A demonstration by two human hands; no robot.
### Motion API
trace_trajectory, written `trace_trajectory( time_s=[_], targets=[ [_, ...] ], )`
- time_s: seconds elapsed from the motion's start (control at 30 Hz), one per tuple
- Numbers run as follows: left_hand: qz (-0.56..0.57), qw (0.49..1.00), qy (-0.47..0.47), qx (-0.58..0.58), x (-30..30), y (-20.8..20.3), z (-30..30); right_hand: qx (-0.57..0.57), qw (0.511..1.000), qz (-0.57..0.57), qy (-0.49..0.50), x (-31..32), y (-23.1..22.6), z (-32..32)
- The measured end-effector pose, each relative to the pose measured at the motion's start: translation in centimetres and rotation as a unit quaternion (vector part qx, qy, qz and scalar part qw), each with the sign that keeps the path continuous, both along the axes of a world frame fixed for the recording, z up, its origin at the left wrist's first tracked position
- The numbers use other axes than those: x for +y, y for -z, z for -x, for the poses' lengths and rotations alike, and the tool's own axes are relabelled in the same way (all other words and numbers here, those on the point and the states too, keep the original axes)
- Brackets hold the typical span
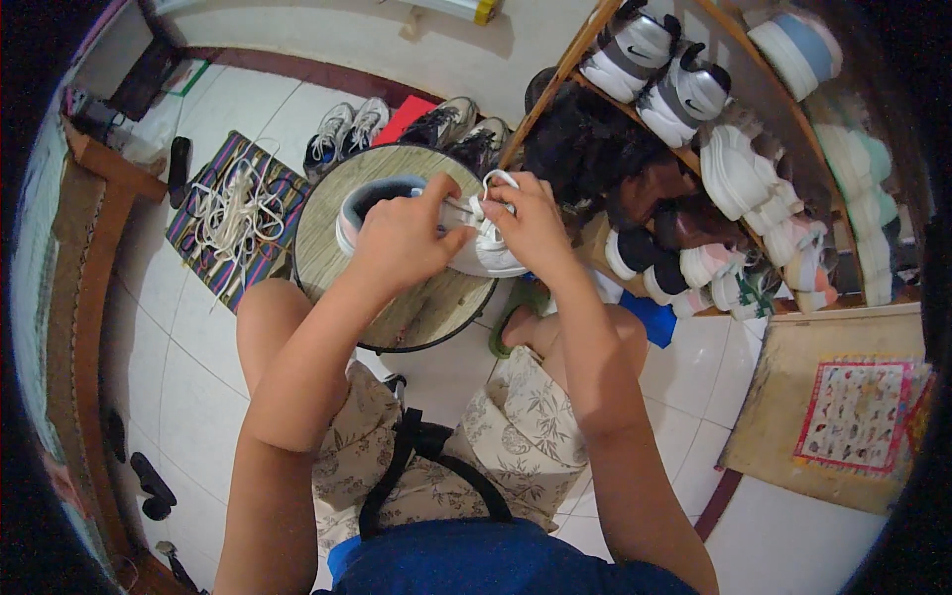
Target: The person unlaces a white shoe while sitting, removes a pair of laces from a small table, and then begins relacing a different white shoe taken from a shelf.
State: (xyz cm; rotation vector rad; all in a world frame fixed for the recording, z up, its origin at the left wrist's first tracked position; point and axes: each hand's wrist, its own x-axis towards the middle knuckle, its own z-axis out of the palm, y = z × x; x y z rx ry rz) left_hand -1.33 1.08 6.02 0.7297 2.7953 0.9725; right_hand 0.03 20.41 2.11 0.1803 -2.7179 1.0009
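A white sneaker (488,260) with a grey-blue collar lining lies on a round wood-topped stool (421,315), its toe pointing right. My left hand (409,233) is over the middle of the shoe, thumb and fingers bent around its tongue and eyelet area. At the front of the lacing, my right hand (529,226) pinches a white shoelace (499,177), which loops up above the fingers. Part of the shoe's opening and side is hidden beneath my left hand.
Left of the stool, a heap of white laces (238,213) rests on a striped mat (203,198). Several worn sneakers (342,129) stand behind the stool. A wooden rack (570,59) full of shoes rises on the right. My knees flank the stool.
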Motion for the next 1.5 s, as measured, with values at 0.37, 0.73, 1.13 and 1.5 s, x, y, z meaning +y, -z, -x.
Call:
trace_trajectory(
  time_s=[0.37, 0.73, 1.13, 1.5],
  targets=[
    [0.022, 1.000, 0.007, 0.001, -0.3, -0.3, 0.0, 0.060, 0.953, 0.216, 0.204, 1.3, -1.1, 1.0],
    [0.024, 1.000, 0.018, -0.005, -0.6, -0.4, -0.3, 0.073, 0.972, 0.030, 0.222, 5.3, -2.2, 0.2],
    [0.015, 1.000, 0.017, -0.009, -0.7, -0.3, -0.4, 0.030, 0.995, -0.064, -0.067, -0.3, -1.9, -0.2],
    [-0.002, 0.999, 0.025, -0.025, -0.4, -0.5, -0.3, 0.157, 0.975, 0.014, 0.157, 5.3, -3.3, 1.2]
  ],
)
